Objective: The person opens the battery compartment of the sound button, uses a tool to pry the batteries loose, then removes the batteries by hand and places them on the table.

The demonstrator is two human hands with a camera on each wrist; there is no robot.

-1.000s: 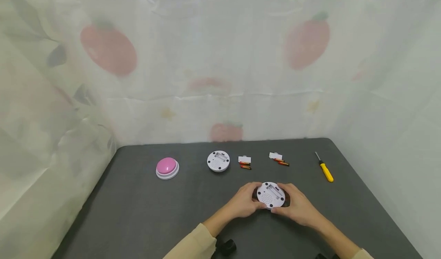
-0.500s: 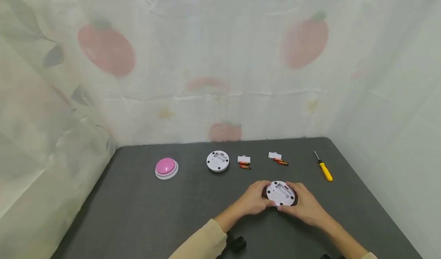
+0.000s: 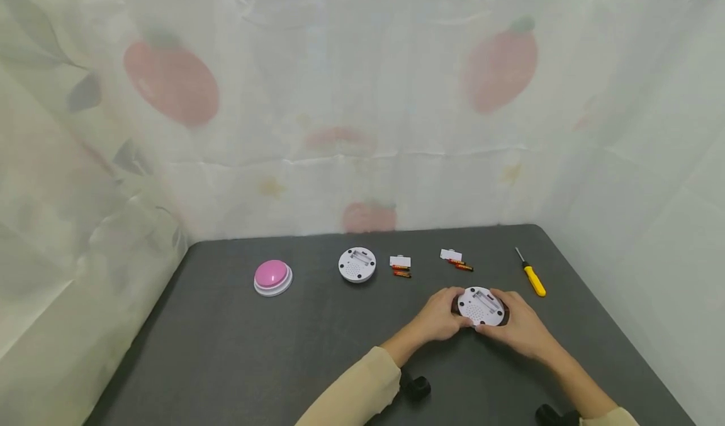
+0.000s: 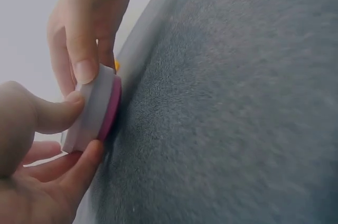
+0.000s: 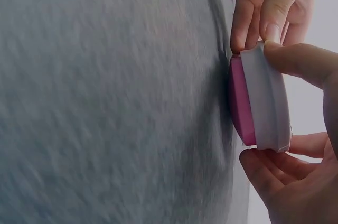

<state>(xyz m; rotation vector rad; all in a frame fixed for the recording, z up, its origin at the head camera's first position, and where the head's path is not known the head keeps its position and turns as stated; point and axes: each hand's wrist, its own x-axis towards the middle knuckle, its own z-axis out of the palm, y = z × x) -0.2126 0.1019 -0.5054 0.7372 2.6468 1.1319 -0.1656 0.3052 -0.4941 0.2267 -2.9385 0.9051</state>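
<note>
Both hands hold a round white buzzer (image 3: 480, 307) upside down at the right front of the table. Its underside faces up, with an uncovered battery slot, speaker holes and dark feet. My left hand (image 3: 438, 317) grips the left rim between thumb and fingers. On the opposite rim, my right hand (image 3: 522, 326) grips it the same way. In the left wrist view the white buzzer's side (image 4: 96, 110) shows above its pink dome (image 4: 112, 106), which points down at the tabletop. The right wrist view shows the pink dome (image 5: 242, 100) close to the surface; contact cannot be told.
Farther back lie an upturned buzzer (image 3: 357, 265), a white battery cover (image 3: 400, 261) with small batteries (image 3: 401, 274), and another cover (image 3: 451, 255) with batteries (image 3: 464, 267). A pink-topped buzzer (image 3: 272, 276) stands upright at left. A yellow screwdriver (image 3: 533, 279) lies at right. Curtains enclose the table (image 3: 226, 350).
Both hands have moved the held buzzer to the right and slightly away from the person. Its underside stays facing up. The other things on the table have kept their places.
</note>
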